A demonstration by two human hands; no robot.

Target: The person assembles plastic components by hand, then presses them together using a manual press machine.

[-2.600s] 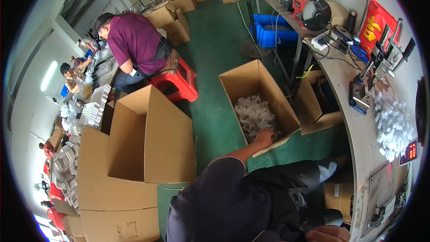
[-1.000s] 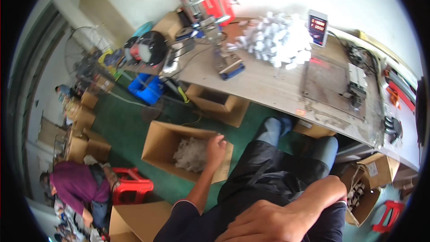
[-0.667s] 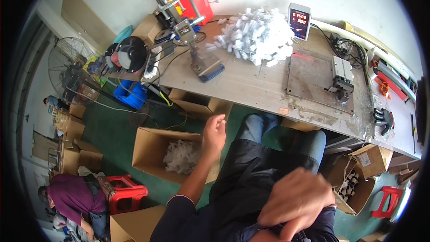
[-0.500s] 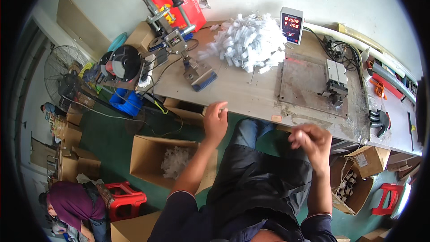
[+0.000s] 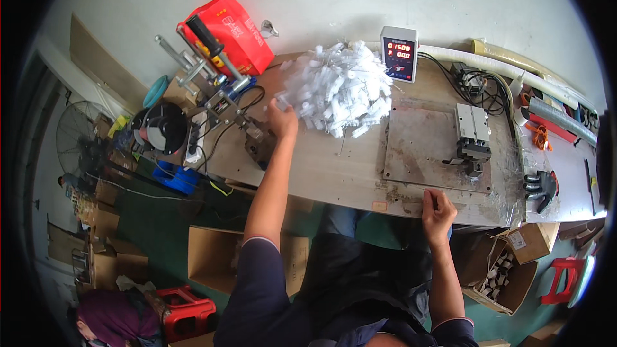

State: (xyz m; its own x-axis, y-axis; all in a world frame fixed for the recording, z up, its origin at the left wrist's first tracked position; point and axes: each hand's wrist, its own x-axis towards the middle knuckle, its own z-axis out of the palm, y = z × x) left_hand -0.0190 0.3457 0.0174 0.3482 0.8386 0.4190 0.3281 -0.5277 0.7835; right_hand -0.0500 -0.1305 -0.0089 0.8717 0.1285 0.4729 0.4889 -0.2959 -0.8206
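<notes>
A big heap of white, translucent small plastic pieces lies on the worktable. At the heap's left edge is my left hand, its fingertips among the outermost pieces; blur hides whether they grip one. My right hand is closed, fingers curled, over the table's front edge; anything inside it is hidden. Just beyond it, a metal plate carries a small grey clamping fixture. Left of my left hand stands a hand-lever press with a black grip, its base partly behind my forearm.
A counter box with red digits stands behind the heap. A red bag is at the back left, and a black-grey glove lies at right. Cardboard boxes sit below the table. A person is at lower left.
My left hand has gone from the table's front edge forward and left to the heap. My right hand has shifted slightly and its fingers look more closed. The view has moved too.
</notes>
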